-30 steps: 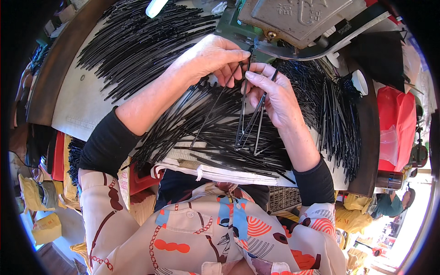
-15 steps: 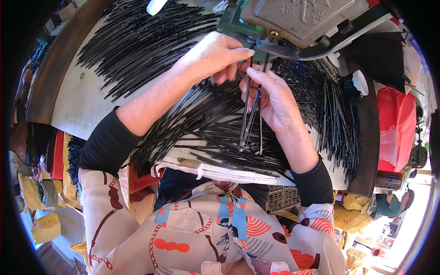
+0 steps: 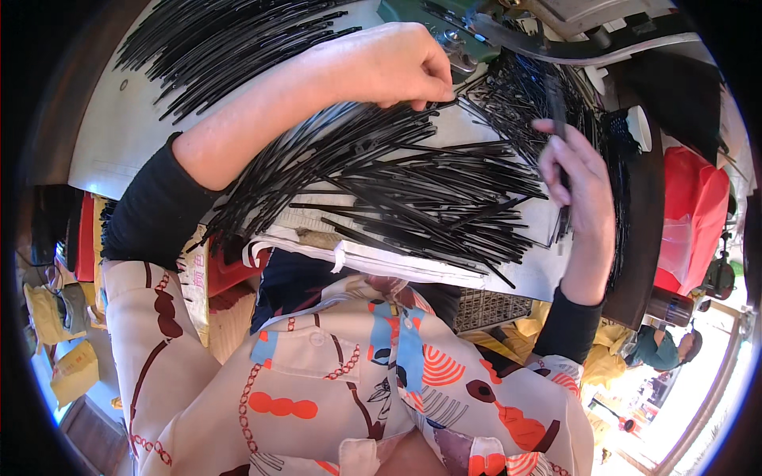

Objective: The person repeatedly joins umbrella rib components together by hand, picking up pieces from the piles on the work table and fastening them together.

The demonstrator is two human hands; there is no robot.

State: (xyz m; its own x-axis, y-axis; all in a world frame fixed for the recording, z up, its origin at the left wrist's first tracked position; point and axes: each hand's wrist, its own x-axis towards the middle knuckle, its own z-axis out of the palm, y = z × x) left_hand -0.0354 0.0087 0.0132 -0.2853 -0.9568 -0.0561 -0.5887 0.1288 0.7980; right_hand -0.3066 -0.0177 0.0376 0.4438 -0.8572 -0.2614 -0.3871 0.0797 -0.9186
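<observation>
Rods (image 3: 444,182), thin, black and mostly straight, lie in loose, overlapping piles on the pale tabletop (image 3: 103,151), one batch between your forearms and another beyond your left arm. Your left hand (image 3: 405,67) is at the far end of the middle pile, thumb and fingers drawn together; you cannot tell from this angle whether a rod end sits between them. Your right hand (image 3: 582,170) curls its fingers around a dark rod (image 3: 557,105), blurred, over the right side of the table. Each piece looks light and fairly stiff, smooth enough to slide in your fingers, and probably slim enough to bend under hard sideways pressure. Pinch one near its end, where it sticks out of the pile; taken at mid-length, it would likely drag its crossing neighbours along.
</observation>
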